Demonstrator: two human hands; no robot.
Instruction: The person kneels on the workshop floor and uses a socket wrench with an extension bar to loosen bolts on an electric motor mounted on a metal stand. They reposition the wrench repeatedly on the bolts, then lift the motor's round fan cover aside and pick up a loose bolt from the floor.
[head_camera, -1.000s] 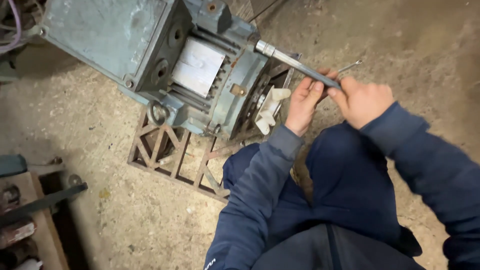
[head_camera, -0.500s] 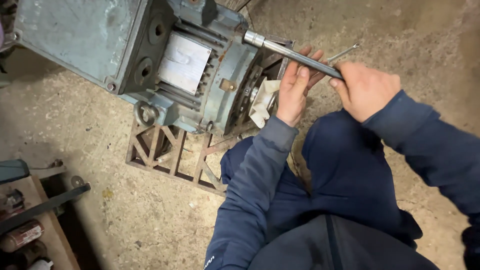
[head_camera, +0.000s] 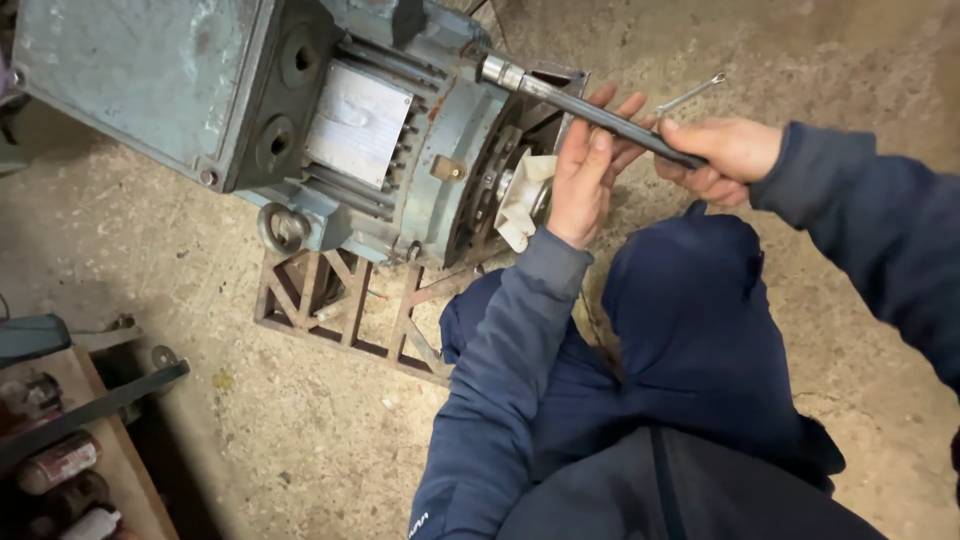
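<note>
The right hand is closed around the handle end of a long dark socket wrench, whose silver socket end sits against the upper edge of a blue-grey electric motor. The left hand is open, fingers spread, its fingertips resting against the wrench shaft, with the palm just in front of the motor's white plastic fan. A pale rectangular metal plate is fixed on the motor's ribbed side, beside a large box with round holes. The motor stands on a rusty metal frame on the concrete floor. A thin spanner lies on the floor just beyond the right hand. Tins stand at the lower left
</note>
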